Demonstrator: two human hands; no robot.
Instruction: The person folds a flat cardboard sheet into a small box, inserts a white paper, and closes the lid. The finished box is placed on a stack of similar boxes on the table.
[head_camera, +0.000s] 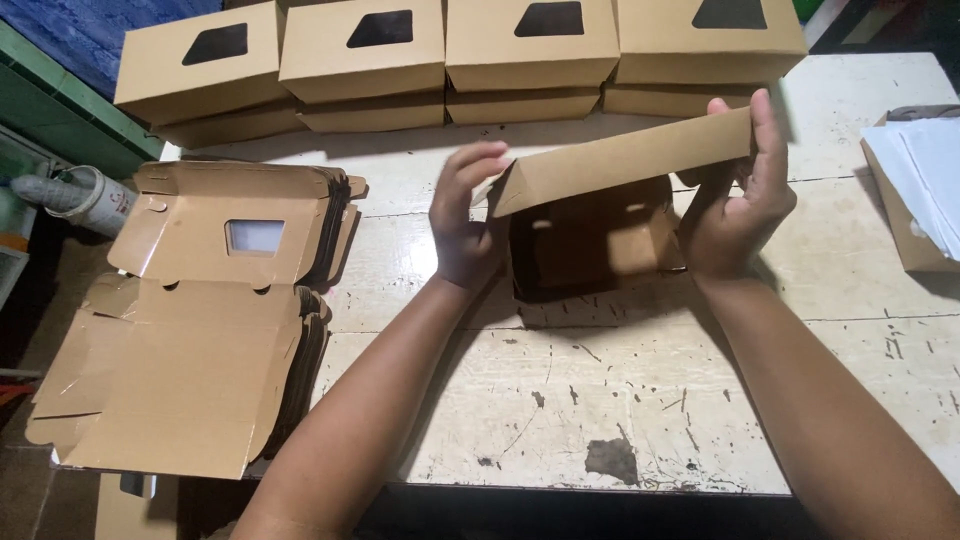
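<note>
A half-formed brown cardboard box sits on the worn white counter, its long lid flap raised so the inside stays open. The left hand pinches the flap's left end between thumb and fingers; the right hand is clamped on the flap's right end, so the panel is held level from both sides. Left of the box lies a stack of flat, unfolded blanks within easy reach. Behind the box, finished boxes with dark windows stand in a stacked row, out of the working space. White paper sheets lie to the box's right
</note>
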